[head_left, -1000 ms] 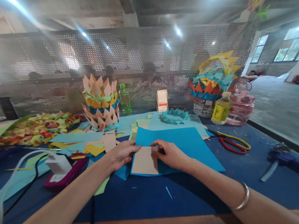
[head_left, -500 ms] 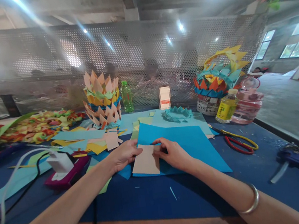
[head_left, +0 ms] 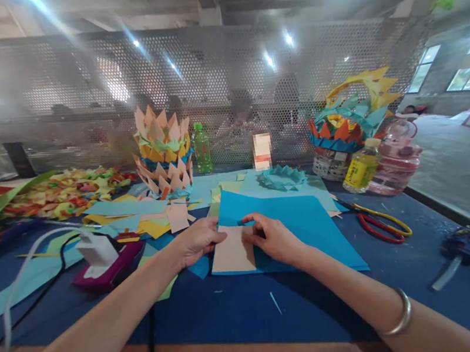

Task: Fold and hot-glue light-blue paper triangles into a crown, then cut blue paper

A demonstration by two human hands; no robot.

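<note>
Essentially unchanged over the last second: pale card lies at eight o'clock on the blue sheet. Left hand: fingers clamped on the card's ten o'clock corner. Right hand: fingers at its two o'clock edge; cannot tell if gripping. Placement seems held steady.

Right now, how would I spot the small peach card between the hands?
On the dark blue table, find the large bright blue sheet. The peach card is over its near left corner, with the left hand at the card's top left and the right hand at its right edge. Unlike the similar card farther left, this one sits between both hands.
</note>
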